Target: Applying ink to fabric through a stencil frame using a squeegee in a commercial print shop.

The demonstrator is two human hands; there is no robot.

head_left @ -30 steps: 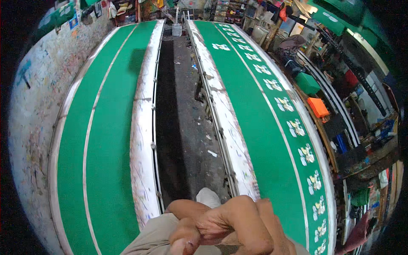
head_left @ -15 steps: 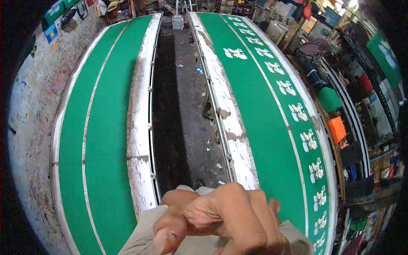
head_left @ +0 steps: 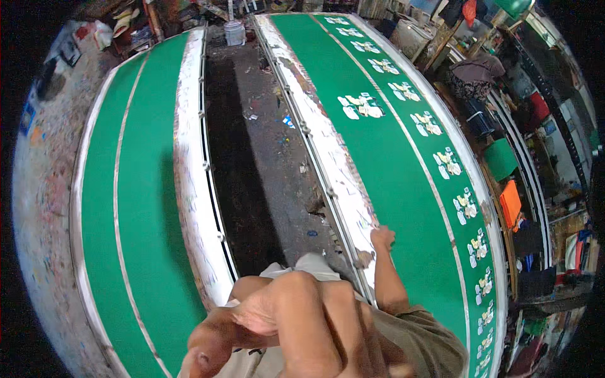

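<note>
Right hand (head_left: 382, 237) rests open-fingered on the white near edge of the green printing table (head_left: 391, 164) — left hand (head_left: 283, 327) loosely curled, empty — steadying calls for a flat palm.

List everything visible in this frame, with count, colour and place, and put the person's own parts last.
long printing table: one, green cloth with white paint-stained edge, on the left
long printing table: one, green cloth with white stained edge, on the right
printed motifs: a row of many, white and yellowish, along the right table's cloth
aisle floor: one, dark grey, littered with scraps, between the tables
bucket: one, pale, at the far end of the aisle
shelves with cloth stacks: several, green, orange and red items, far right
paint-spattered wall: one, off-white, far left
right hand: one, resting on the right table's white edge
left hand: one, close to the camera at bottom centre, fingers curled; whether it holds anything cannot be told
</note>
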